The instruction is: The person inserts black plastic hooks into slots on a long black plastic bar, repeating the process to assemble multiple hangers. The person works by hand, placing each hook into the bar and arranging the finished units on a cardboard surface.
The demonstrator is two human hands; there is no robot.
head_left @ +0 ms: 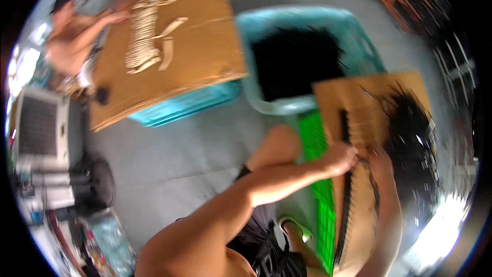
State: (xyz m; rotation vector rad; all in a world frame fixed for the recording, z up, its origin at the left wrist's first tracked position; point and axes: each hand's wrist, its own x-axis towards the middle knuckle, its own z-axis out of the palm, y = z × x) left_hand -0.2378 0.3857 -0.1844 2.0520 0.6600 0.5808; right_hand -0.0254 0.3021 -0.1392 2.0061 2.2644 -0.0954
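Observation:
Over a brown cardboard sheet (328, 97) on my right, both my hands are close together. The fingers of my left hand (340, 159) are closed at one end of a thin black strip (363, 159). My right hand (380, 166) pinches the same strip, and a dark length trails below it along the cardboard. Beside my left hand runs a long row of black strips (346, 210), lined up closely with a toothed edge. A loose heap of black strips (410, 128) lies just beyond my right hand. Motion blur hides the finer detail.
A green plastic crate (323, 200) is under the cardboard. Ahead, a light teal basket (282, 106) holds a dark mass of black strips (297, 61). A cardboard-topped table (200, 46) bears pale strips (143, 36); another person (72, 41) works there. At left stand a white-framed appliance (41, 128) and a fan (102, 182).

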